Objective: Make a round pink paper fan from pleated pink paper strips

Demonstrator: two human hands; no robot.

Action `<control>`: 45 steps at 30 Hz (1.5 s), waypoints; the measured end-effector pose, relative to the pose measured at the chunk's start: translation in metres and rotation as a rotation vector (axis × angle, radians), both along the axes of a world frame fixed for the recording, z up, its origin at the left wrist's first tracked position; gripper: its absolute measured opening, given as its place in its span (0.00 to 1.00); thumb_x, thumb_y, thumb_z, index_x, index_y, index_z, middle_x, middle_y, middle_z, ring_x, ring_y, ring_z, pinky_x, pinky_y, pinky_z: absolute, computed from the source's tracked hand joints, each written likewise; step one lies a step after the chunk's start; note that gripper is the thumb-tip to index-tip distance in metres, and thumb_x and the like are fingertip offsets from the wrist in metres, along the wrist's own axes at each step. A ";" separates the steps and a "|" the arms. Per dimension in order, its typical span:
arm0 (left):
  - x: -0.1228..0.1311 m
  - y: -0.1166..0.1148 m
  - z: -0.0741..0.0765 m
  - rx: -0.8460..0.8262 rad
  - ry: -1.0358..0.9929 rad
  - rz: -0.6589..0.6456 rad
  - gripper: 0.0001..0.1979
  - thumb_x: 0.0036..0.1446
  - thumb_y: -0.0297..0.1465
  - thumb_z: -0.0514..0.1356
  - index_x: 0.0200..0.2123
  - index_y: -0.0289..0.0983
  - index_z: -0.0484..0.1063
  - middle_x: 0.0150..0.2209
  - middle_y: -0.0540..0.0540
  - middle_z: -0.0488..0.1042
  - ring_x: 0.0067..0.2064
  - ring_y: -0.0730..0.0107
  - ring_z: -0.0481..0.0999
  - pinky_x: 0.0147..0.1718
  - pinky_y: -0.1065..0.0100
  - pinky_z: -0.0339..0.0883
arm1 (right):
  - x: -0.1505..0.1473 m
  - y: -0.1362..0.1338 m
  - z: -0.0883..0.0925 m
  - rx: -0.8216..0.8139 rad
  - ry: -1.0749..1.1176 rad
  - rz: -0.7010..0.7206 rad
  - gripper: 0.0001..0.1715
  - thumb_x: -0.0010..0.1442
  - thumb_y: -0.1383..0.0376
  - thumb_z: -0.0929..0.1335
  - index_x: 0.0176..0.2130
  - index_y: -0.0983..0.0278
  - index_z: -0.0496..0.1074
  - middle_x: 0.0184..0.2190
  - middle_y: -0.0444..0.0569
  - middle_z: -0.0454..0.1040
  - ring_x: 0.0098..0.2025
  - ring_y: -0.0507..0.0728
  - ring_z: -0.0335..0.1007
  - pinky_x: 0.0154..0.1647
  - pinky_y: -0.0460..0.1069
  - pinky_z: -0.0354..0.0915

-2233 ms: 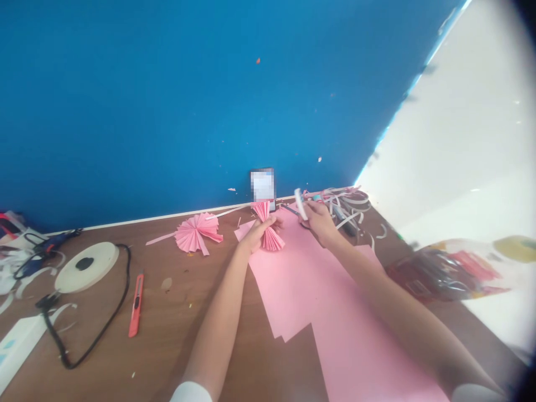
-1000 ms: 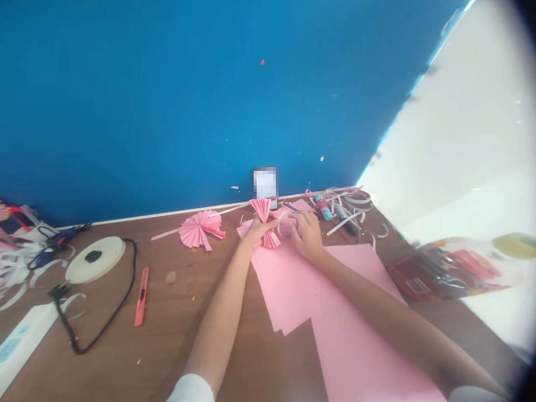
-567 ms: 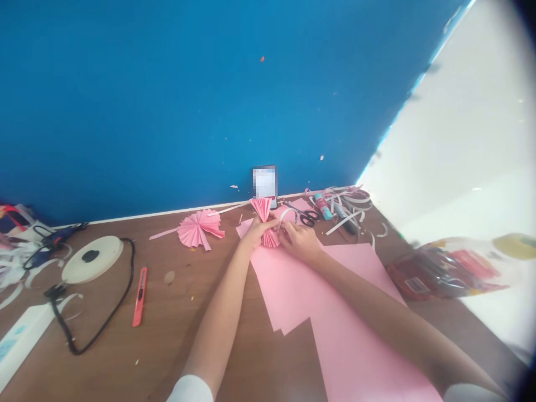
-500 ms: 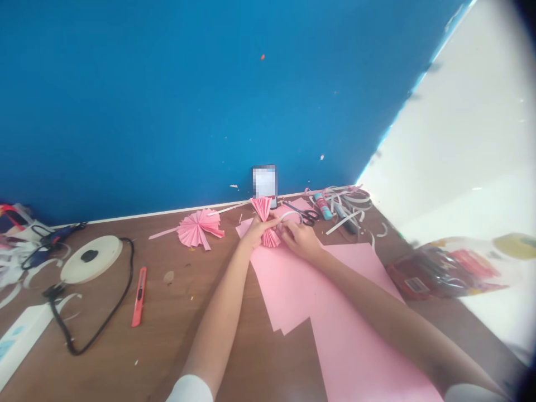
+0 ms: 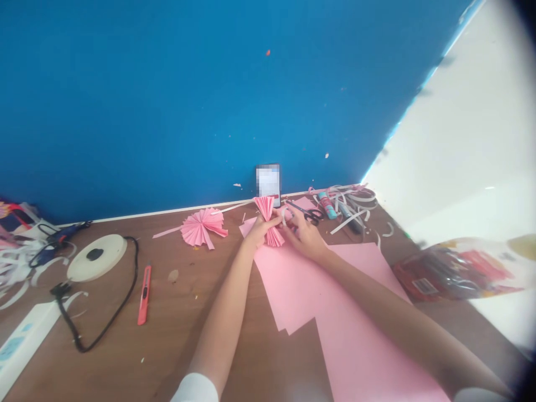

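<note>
Pinched at its middle, a folded pink paper fan point(image 5: 265, 207) flares out above and below the fingers of my left hand point(image 5: 258, 231). My right hand point(image 5: 309, 237) is close beside it, thumb and fingers closed around a narrow white strip point(image 5: 284, 216) that curls near the fan's waist. Whether the strip touches the fan I cannot tell. Under both hands lie large pink paper sheets point(image 5: 301, 285). To the left, a pleated pink rosette point(image 5: 200, 228) with paper strips sticking out rests on the table.
A phone point(image 5: 268, 181) leans on the blue wall. Scissors point(image 5: 313, 214), a glue stick point(image 5: 328, 205) and curled strips point(image 5: 355, 198) lie at the back right. A red cutter point(image 5: 144, 296), a round white cable reel point(image 5: 98, 259) and a power strip point(image 5: 27, 340) are left. A plastic bag point(image 5: 439, 271) sits right.
The fingers of my right hand have shifted and spread a little around the white strip, whose loop looks smaller. My left hand keeps its pinch. The whole view has shifted slightly.
</note>
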State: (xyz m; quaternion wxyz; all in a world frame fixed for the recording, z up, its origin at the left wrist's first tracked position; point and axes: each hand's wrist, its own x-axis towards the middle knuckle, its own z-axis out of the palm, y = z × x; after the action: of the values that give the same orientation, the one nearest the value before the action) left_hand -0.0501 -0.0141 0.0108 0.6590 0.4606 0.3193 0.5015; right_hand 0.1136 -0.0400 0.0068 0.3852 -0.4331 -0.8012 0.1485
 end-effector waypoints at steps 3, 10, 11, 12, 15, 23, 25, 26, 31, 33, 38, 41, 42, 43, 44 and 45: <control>0.001 -0.001 0.001 -0.010 -0.014 0.002 0.12 0.44 0.33 0.67 0.31 0.35 0.69 0.30 0.49 0.71 0.32 0.73 0.72 0.37 0.67 0.66 | 0.000 0.002 -0.005 0.057 -0.123 -0.008 0.27 0.65 0.62 0.56 0.61 0.66 0.52 0.34 0.53 0.76 0.34 0.58 0.72 0.32 0.49 0.62; 0.001 -0.004 0.006 0.007 -0.012 -0.005 0.11 0.43 0.30 0.68 0.28 0.35 0.68 0.28 0.52 0.67 0.32 0.76 0.70 0.40 0.70 0.63 | 0.002 0.008 -0.014 0.203 -0.203 -0.232 0.17 0.63 0.64 0.58 0.49 0.64 0.67 0.25 0.48 0.74 0.28 0.57 0.68 0.33 0.48 0.57; 0.000 -0.004 0.005 0.004 -0.009 -0.002 0.11 0.43 0.30 0.68 0.28 0.35 0.68 0.28 0.52 0.67 0.32 0.76 0.69 0.40 0.70 0.63 | 0.002 0.008 -0.014 0.213 -0.209 -0.241 0.17 0.63 0.65 0.58 0.48 0.63 0.68 0.25 0.48 0.74 0.28 0.57 0.68 0.33 0.48 0.57; 0.000 -0.004 0.005 0.001 -0.008 -0.003 0.11 0.43 0.30 0.68 0.28 0.36 0.68 0.28 0.52 0.67 0.32 0.76 0.70 0.40 0.70 0.63 | 0.002 0.008 -0.014 0.219 -0.215 -0.244 0.16 0.63 0.65 0.58 0.47 0.63 0.69 0.24 0.48 0.74 0.28 0.56 0.68 0.34 0.48 0.57; 0.000 -0.004 0.002 -0.004 -0.018 -0.010 0.12 0.44 0.31 0.67 0.30 0.36 0.68 0.29 0.52 0.68 0.34 0.74 0.70 0.40 0.69 0.63 | 0.002 0.008 -0.015 0.221 -0.215 -0.251 0.16 0.63 0.64 0.59 0.47 0.62 0.70 0.27 0.49 0.75 0.29 0.56 0.69 0.33 0.48 0.56; -0.003 -0.001 -0.004 -0.005 0.014 0.040 0.11 0.45 0.32 0.67 0.30 0.36 0.68 0.31 0.50 0.70 0.35 0.74 0.71 0.43 0.68 0.63 | 0.002 0.010 -0.018 0.264 -0.223 -0.261 0.16 0.64 0.63 0.59 0.45 0.61 0.71 0.30 0.50 0.76 0.31 0.57 0.70 0.35 0.48 0.55; -0.003 -0.001 -0.005 -0.012 -0.004 0.024 0.11 0.45 0.31 0.67 0.31 0.36 0.68 0.31 0.50 0.71 0.36 0.73 0.72 0.44 0.67 0.63 | 0.004 0.011 -0.018 0.290 -0.243 -0.231 0.15 0.64 0.64 0.58 0.42 0.61 0.72 0.31 0.51 0.76 0.32 0.56 0.69 0.36 0.49 0.55; -0.003 -0.001 -0.005 -0.017 -0.022 0.014 0.11 0.45 0.31 0.67 0.30 0.36 0.68 0.31 0.50 0.71 0.37 0.72 0.73 0.44 0.67 0.63 | 0.006 0.011 -0.018 0.299 -0.260 -0.216 0.15 0.64 0.64 0.58 0.41 0.62 0.73 0.30 0.51 0.76 0.31 0.56 0.68 0.36 0.49 0.55; 0.000 -0.003 0.002 -0.046 -0.094 -0.051 0.11 0.46 0.31 0.67 0.30 0.35 0.67 0.36 0.45 0.75 0.45 0.65 0.75 0.47 0.63 0.64 | 0.014 0.010 -0.016 0.398 -0.399 -0.233 0.16 0.65 0.64 0.58 0.40 0.62 0.74 0.25 0.50 0.73 0.28 0.54 0.65 0.34 0.50 0.52; 0.000 -0.004 0.004 -0.048 -0.107 -0.080 0.10 0.47 0.31 0.66 0.30 0.35 0.67 0.40 0.43 0.76 0.46 0.65 0.75 0.47 0.62 0.64 | 0.014 0.009 -0.016 0.469 -0.435 -0.247 0.15 0.65 0.64 0.59 0.40 0.63 0.74 0.25 0.49 0.73 0.27 0.53 0.65 0.33 0.49 0.52; -0.002 0.004 -0.005 -0.091 -0.138 -0.032 0.12 0.50 0.36 0.63 0.34 0.35 0.67 0.35 0.44 0.77 0.30 0.74 0.74 0.32 0.70 0.66 | 0.010 0.007 -0.015 0.488 -0.430 -0.242 0.16 0.64 0.64 0.60 0.31 0.64 0.73 0.21 0.47 0.72 0.23 0.50 0.62 0.30 0.48 0.49; -0.001 0.008 -0.011 -0.064 -0.119 0.059 0.15 0.53 0.41 0.60 0.34 0.35 0.66 0.29 0.47 0.75 0.20 0.80 0.65 0.20 0.73 0.57 | 0.006 0.006 -0.011 0.372 -0.321 -0.344 0.17 0.63 0.62 0.60 0.29 0.63 0.74 0.20 0.46 0.73 0.23 0.50 0.63 0.28 0.47 0.49; -0.001 0.009 -0.011 -0.045 -0.106 0.081 0.16 0.53 0.43 0.58 0.34 0.35 0.66 0.28 0.48 0.75 0.18 0.80 0.63 0.18 0.73 0.55 | 0.004 0.005 -0.008 0.317 -0.268 -0.381 0.17 0.63 0.61 0.60 0.30 0.63 0.74 0.20 0.46 0.73 0.23 0.50 0.64 0.27 0.47 0.49; 0.000 0.009 -0.011 -0.024 -0.093 0.097 0.16 0.54 0.44 0.57 0.35 0.36 0.66 0.27 0.48 0.74 0.18 0.80 0.62 0.18 0.73 0.54 | 0.003 0.004 -0.004 0.259 -0.215 -0.408 0.17 0.62 0.60 0.60 0.31 0.62 0.75 0.21 0.46 0.73 0.23 0.51 0.65 0.27 0.46 0.49; 0.002 0.008 -0.010 -0.003 -0.079 0.105 0.17 0.55 0.45 0.55 0.36 0.36 0.65 0.27 0.49 0.73 0.18 0.80 0.62 0.18 0.73 0.54 | 0.002 0.003 0.000 0.200 -0.165 -0.419 0.17 0.62 0.59 0.61 0.33 0.62 0.75 0.21 0.46 0.74 0.24 0.51 0.66 0.27 0.46 0.50; 0.003 0.007 -0.009 0.021 -0.064 0.114 0.17 0.56 0.45 0.54 0.37 0.37 0.65 0.26 0.49 0.72 0.19 0.79 0.63 0.19 0.73 0.55 | 0.001 0.002 0.005 0.144 -0.124 -0.415 0.17 0.62 0.58 0.61 0.33 0.62 0.75 0.23 0.47 0.75 0.25 0.52 0.68 0.27 0.46 0.52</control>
State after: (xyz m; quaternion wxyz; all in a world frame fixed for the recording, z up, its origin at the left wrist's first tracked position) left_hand -0.0470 -0.0069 0.0017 0.6344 0.4324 0.3186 0.5560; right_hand 0.1150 -0.0375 0.0120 0.3876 -0.5682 -0.7256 -0.0184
